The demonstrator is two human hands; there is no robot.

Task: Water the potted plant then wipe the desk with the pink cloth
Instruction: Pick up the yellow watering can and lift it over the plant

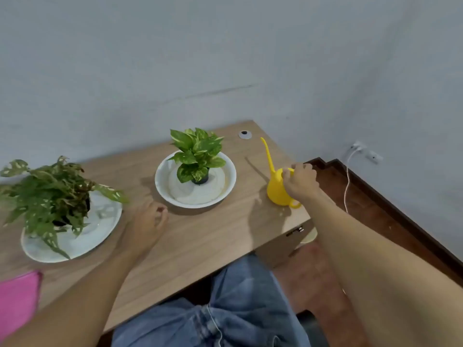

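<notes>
The right hand (299, 181) is resting on top of a bright yellow plastic watering can (276, 190) with a long thin spout, its fingers (288, 174) curling down over the can's upper rim and touching it; whether they are actually gripping it cannot be told from this angle. The can is standing upright on the wood-grain desk (200, 236), near the desk's right edge, with its spout rising up and away from the fingertips and its small loop handle showing just below the wrist.

The left hand (147, 221) is lying low over the desk surface with its fingers (160, 211) loosely curled inward and holding nothing.

Just beyond and to the right of the left fingertips, a small green-and-yellow variegated leafy plant in a dark pot (198, 159) is sitting in the middle of a round white dish (230, 181). This dish is lying between the two hands, well apart from the right fingers. To the left of the left hand, a bushier speckled green and reddish potted plant (50, 194) is standing on a pale round plate (100, 236), whose rim is lying just beside the left wrist.

A bright pink cloth (17, 301) is lying flat at the near left corner of the desk, well behind the left fingers, beside the forearm.
</notes>
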